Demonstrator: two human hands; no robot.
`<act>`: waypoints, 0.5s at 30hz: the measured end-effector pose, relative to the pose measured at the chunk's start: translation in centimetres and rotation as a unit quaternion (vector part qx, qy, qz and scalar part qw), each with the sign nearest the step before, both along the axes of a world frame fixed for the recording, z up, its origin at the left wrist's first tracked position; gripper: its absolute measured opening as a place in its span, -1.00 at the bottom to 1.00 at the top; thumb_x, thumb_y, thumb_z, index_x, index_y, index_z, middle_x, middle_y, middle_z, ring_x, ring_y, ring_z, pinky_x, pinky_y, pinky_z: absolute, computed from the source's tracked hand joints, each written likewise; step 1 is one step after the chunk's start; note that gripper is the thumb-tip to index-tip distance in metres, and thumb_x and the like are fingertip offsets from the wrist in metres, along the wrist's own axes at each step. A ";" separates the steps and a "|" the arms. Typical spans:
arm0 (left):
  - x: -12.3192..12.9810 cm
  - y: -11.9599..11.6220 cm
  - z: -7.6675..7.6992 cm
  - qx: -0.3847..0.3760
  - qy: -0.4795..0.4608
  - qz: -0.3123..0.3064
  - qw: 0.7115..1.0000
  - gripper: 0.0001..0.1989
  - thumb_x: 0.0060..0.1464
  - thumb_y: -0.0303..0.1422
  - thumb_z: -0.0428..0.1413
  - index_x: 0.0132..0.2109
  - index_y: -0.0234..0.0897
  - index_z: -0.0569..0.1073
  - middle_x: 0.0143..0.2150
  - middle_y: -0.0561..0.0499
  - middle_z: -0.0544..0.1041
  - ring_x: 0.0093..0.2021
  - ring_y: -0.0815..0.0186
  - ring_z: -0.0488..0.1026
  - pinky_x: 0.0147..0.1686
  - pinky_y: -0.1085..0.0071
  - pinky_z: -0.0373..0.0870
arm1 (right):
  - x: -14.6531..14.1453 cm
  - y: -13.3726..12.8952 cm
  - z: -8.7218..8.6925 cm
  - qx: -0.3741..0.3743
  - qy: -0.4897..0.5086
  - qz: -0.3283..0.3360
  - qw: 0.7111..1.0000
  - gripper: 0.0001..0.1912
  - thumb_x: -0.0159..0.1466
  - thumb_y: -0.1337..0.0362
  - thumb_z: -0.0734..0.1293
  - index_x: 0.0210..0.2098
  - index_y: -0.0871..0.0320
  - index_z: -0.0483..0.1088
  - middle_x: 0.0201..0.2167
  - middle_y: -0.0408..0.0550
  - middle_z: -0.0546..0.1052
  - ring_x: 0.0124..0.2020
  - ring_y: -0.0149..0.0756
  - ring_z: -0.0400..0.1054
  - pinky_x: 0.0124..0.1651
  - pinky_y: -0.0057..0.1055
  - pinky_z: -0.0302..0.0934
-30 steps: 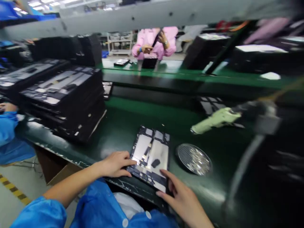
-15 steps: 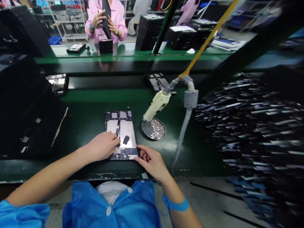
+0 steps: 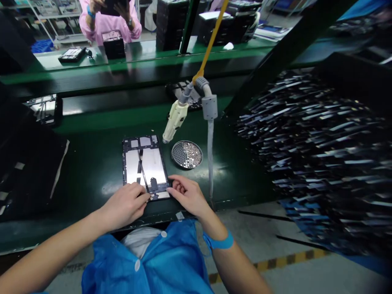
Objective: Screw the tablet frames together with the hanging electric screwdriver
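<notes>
Open device: lying flat on the green worktop, centre of the frame
Left hand: fingers bunching at the device's bottom edge; cannot tell whether they are pinching anything
Right hand: thumb and forefinger touching the lower right edge, staying apart, other fingers curling
Pale handheld tool: hanging near the round perforated dish, which is holding small metallic pieces

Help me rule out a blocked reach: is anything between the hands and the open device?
Nothing visible: the left hand is at the lower edge of the device, the right hand at its right edge. The pale tool and round dish are off to its right.
</notes>
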State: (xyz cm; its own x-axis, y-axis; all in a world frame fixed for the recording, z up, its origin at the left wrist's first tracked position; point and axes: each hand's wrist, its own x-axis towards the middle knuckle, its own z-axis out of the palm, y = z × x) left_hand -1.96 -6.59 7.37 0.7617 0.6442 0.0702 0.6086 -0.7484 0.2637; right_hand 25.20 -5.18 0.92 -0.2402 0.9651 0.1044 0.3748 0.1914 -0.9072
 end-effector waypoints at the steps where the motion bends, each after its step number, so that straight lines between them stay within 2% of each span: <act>1: -0.1 -0.3 -0.6 0.013 -0.012 -0.004 1.000 -0.74 0.34 -0.45 -0.01 0.09 -0.33 0.47 -0.06 -0.18 0.50 -0.11 0.16 0.44 -0.17 0.23 0.45 | 0.0 0.0 0.0 0.000 0.003 0.000 1.000 -0.66 0.31 0.14 0.42 0.01 0.17 0.48 -0.43 -0.17 0.45 -0.50 -0.46 0.27 -0.40 -0.48 0.25; 6: -0.3 -0.6 -2.5 0.054 -0.085 -0.007 0.995 -0.71 0.35 -0.50 0.00 0.14 -0.28 0.46 0.01 -0.19 0.54 -0.01 0.16 0.48 -0.07 0.21 0.44 | -0.1 -0.1 0.1 -0.003 0.015 -0.005 1.000 -0.66 0.31 0.13 0.42 0.00 0.16 0.48 -0.43 -0.16 0.45 -0.50 -0.45 0.28 -0.39 -0.47 0.27; 11: 0.1 -0.5 -3.2 0.062 -0.133 -0.004 0.989 -0.76 0.34 -0.51 0.05 0.10 -0.30 0.44 -0.05 -0.15 0.55 -0.04 0.19 0.48 -0.11 0.24 0.44 | -0.1 -0.1 0.0 -0.007 0.019 -0.008 1.000 -0.67 0.30 0.14 0.42 0.00 0.16 0.48 -0.44 -0.17 0.45 -0.50 -0.46 0.28 -0.38 -0.48 0.26; 15: 0.2 -0.8 -3.8 0.057 -0.156 0.025 0.986 -0.74 0.32 -0.46 0.12 0.13 -0.28 0.45 0.03 -0.18 0.54 0.07 0.13 0.47 0.03 0.16 0.46 | 0.0 -0.2 -0.1 -0.011 0.022 -0.014 1.000 -0.66 0.30 0.12 0.42 0.00 0.15 0.48 -0.42 -0.16 0.46 -0.49 -0.45 0.29 -0.37 -0.48 0.28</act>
